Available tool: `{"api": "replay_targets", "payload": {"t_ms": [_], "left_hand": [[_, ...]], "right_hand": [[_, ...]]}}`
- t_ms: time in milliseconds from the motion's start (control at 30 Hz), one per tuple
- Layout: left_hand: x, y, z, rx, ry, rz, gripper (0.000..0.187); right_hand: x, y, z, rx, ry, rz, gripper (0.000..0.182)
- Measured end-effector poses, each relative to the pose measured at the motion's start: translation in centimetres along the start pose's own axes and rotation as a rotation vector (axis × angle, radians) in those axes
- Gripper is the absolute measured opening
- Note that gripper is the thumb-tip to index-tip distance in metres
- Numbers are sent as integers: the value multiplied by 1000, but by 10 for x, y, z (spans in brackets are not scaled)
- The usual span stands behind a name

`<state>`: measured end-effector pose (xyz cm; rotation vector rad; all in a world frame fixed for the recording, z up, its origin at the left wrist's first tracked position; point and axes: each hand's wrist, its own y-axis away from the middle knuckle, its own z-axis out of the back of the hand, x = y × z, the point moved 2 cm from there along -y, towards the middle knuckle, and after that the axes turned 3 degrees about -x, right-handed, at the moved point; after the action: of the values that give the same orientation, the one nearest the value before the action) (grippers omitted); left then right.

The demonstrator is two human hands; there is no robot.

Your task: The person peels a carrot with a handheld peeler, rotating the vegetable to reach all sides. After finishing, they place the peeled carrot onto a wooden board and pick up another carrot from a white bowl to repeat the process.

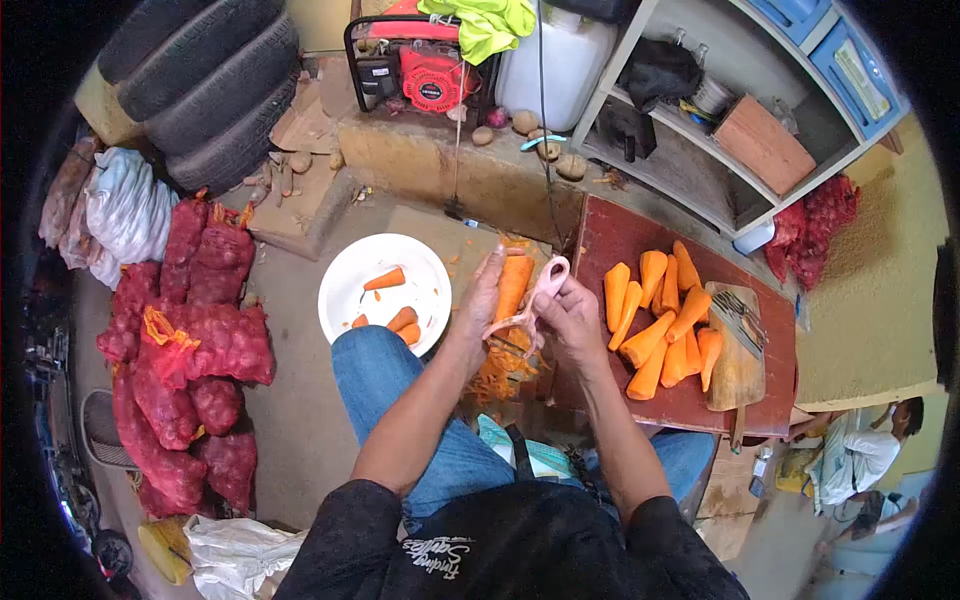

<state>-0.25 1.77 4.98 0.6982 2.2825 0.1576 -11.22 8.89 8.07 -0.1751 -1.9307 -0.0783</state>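
Observation:
In the middle of the head view, my left hand [480,297] is wrapped round an orange carrot [514,283]. My right hand [577,318] grips a pale pink peeler [549,277], whose head lies against or very near the carrot's lower part; exact contact is hard to make out. Orange peelings [497,382] are heaped on the ground below my hands. To the left, a white basin [336,270] holds several carrots. On the right, several peeled carrots [668,300] lie on a reddish-brown table [600,225], beside a wooden cutting board [738,375] with a knife [740,320] on it.
Red mesh sacks [205,345] are piled at the left, near stacked tires [215,80]. A red generator [430,78] and a white jug [555,70] stand on a ledge ahead. Grey shelving [690,130] rises at upper right. Another person [865,450] sits at far right.

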Motion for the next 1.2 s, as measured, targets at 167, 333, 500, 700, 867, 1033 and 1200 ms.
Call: {"api": "replay_targets", "payload": {"t_ms": [167,333,500,700,867,1033,1200], "left_hand": [[-5,-1,14,91,-15,55,49],[0,-13,27,131,82,106,42],[4,-15,23,40,-47,-28,39],[15,-38,38,-149,-508,-459,40],[1,-27,32,-149,-169,-29,44],[2,-16,17,-120,-254,21,44],[10,-21,18,6,-87,-16,38]], "right_hand": [[-3,-36,11,-63,19,82,20],[3,-94,40,-71,-112,102,18],[-6,-113,86,-231,-119,158,15],[2,-30,60,-217,170,132,17],[-7,24,24,-131,28,-34,13],[-15,20,16,-75,-23,-57,14],[-25,4,21,-28,-67,-56,21]]}}
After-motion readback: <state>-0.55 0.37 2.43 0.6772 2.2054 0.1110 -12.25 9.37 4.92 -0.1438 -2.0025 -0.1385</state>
